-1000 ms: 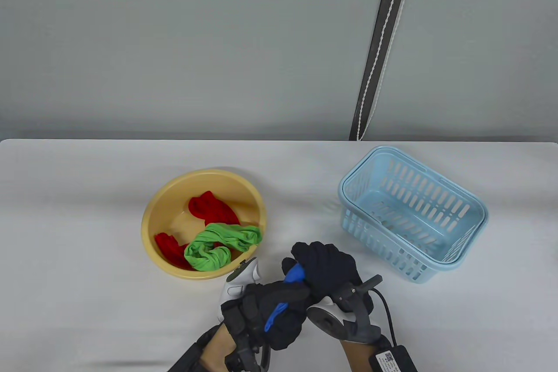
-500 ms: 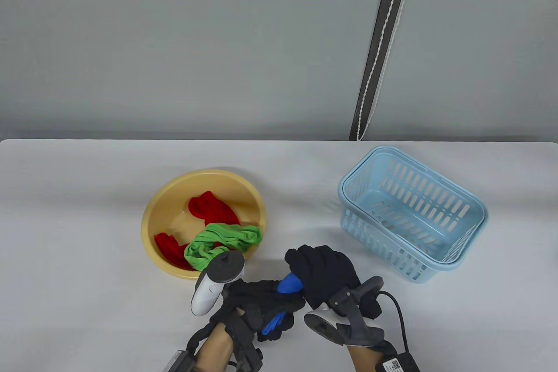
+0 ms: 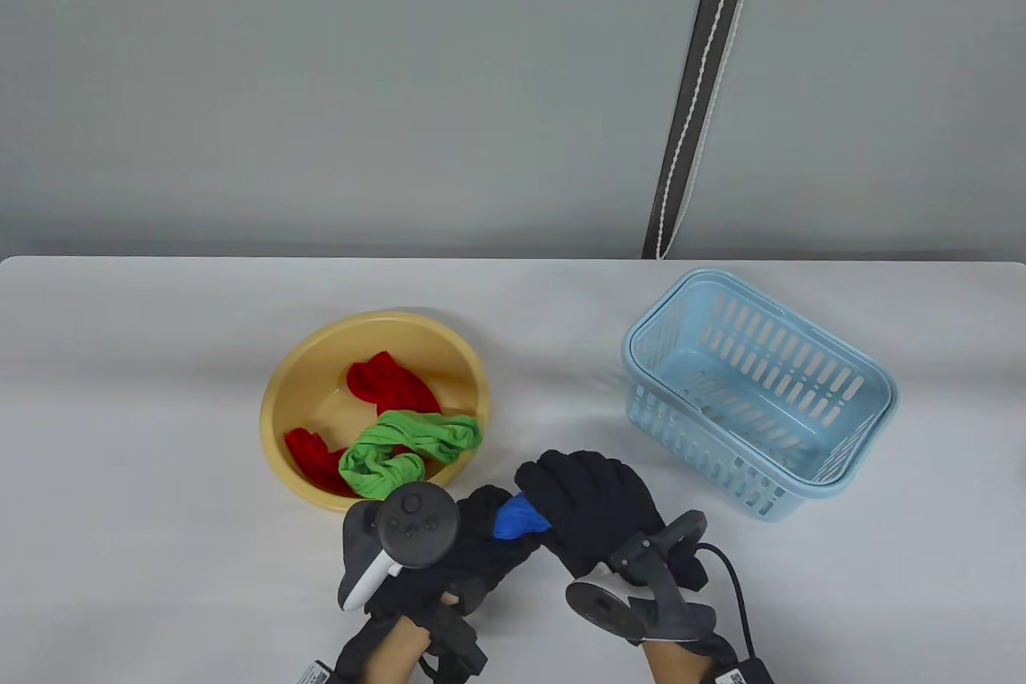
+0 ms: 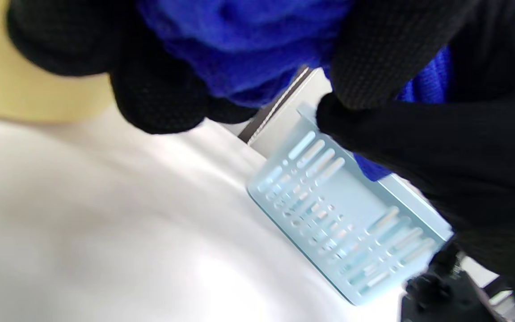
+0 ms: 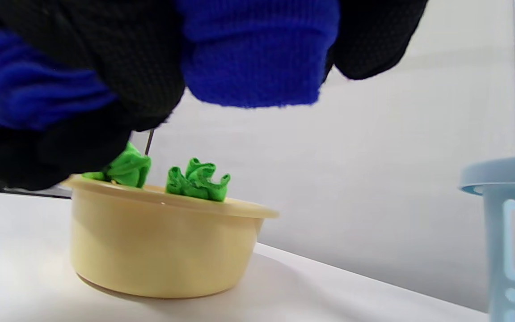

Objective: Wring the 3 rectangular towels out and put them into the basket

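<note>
Both gloved hands grip one rolled blue towel (image 3: 519, 517) above the table's front, between the bowl and the basket. My left hand (image 3: 473, 536) holds its left end and my right hand (image 3: 589, 495) its right end; only a short blue stretch shows between them. The blue towel (image 4: 239, 49) fills the top of the left wrist view, and the blue towel (image 5: 253, 53) hangs from my right fingers in the right wrist view. A yellow bowl (image 3: 296, 383) holds a green towel (image 3: 405, 451) and a red towel (image 3: 393, 387). The light blue basket (image 3: 870, 395) stands at the right with nothing inside.
The white table's far edge meets a grey wall, with a dark strip (image 3: 701, 82) running up it. The bowl's wall (image 5: 159, 250) and the basket's corner (image 5: 508, 223) stand on either side of my hands.
My left hand has rolled over so its tracker now faces up, twisting the blue towel. The right hand has stayed almost in place, still gripping its end.
</note>
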